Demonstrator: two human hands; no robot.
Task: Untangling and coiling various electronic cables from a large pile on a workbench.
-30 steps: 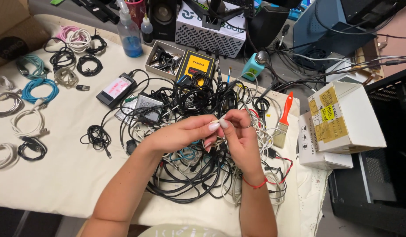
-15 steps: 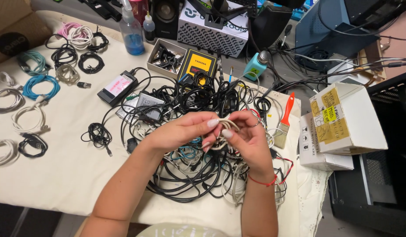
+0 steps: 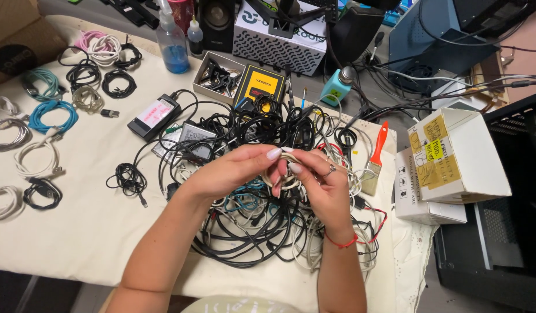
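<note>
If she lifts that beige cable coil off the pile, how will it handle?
Probably floppy: the beige cable coil bends into small loops between the left hand and right hand. Likely light, since fingertips alone hold it. It may snag, as the tangled pile lies right beneath.

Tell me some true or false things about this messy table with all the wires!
1. Both hands, left hand and right hand, hold a small beige cable coil. True.
2. The paintbrush has a green handle. False: it is orange-red.
3. The spray bottle holds blue liquid. True.
4. The tangled cable pile lies on the floor. False: it lies on the cloth-covered table.
</note>
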